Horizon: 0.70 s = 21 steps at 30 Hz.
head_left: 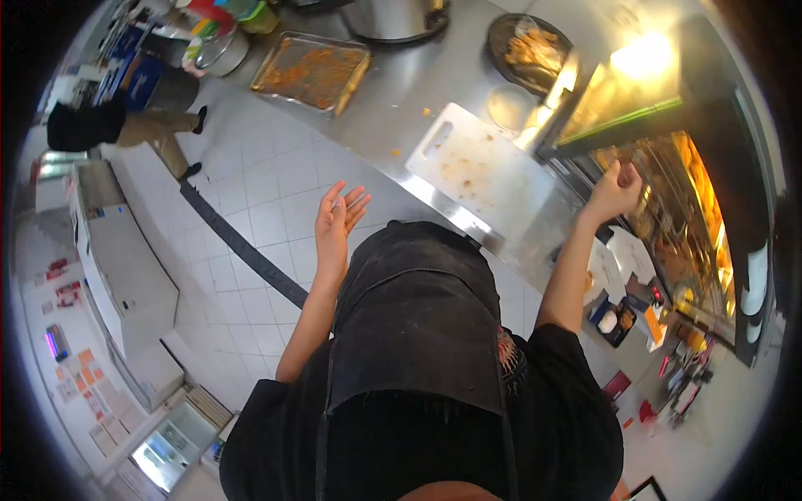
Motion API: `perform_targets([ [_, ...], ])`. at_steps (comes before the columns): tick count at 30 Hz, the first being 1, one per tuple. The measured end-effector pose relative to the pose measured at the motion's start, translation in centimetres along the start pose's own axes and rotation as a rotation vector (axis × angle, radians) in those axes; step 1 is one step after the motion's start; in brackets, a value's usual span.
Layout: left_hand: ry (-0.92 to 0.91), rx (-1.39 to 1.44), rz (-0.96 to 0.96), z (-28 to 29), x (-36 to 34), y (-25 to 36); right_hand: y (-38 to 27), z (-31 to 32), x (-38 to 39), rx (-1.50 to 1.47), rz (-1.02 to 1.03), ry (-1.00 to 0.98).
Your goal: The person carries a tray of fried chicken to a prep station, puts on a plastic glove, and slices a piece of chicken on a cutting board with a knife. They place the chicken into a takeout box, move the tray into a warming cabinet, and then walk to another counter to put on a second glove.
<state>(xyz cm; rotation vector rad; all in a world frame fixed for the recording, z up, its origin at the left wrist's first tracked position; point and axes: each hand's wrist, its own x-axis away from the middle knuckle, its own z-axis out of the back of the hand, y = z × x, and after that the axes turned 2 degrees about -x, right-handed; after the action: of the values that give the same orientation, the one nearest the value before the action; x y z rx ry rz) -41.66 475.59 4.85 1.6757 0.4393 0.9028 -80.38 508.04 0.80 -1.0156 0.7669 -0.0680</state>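
Note:
Above the tiled floor, beside the steel counter (380,125), my left hand (336,219) is raised with its fingers apart and nothing in it. My right hand (614,194) reaches to the lit glass-fronted oven (668,196), where browned food and metal racks show inside. Its fingers are curled together; whether they grip something small at the oven front is not visible. A white cutting board (476,171), dotted with brown crumbs, lies on the counter between my hands. Behind it are a pale round bowl (508,107) and a dark round dish (508,52) of cooked pieces.
At the far left of the counter sits a metal tray (301,71) with brown scraps, near a large steel pot (397,18). White open boxes (622,259) stand beside the oven. A person (125,125) in dark top and tan trousers stands off to the left, by a dark floor strip (238,242).

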Motion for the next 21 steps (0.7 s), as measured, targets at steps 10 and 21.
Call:
perform_targets([
  [10,0.319,0.109,0.004,18.9,-0.8,0.5,1.6,-7.0,7.5,-0.255,-0.159,0.374],
  [21,0.275,0.032,-0.026,25.0,-12.6,5.6,-11.2,-32.2,33.0,-0.233,-0.666,-1.218],
])
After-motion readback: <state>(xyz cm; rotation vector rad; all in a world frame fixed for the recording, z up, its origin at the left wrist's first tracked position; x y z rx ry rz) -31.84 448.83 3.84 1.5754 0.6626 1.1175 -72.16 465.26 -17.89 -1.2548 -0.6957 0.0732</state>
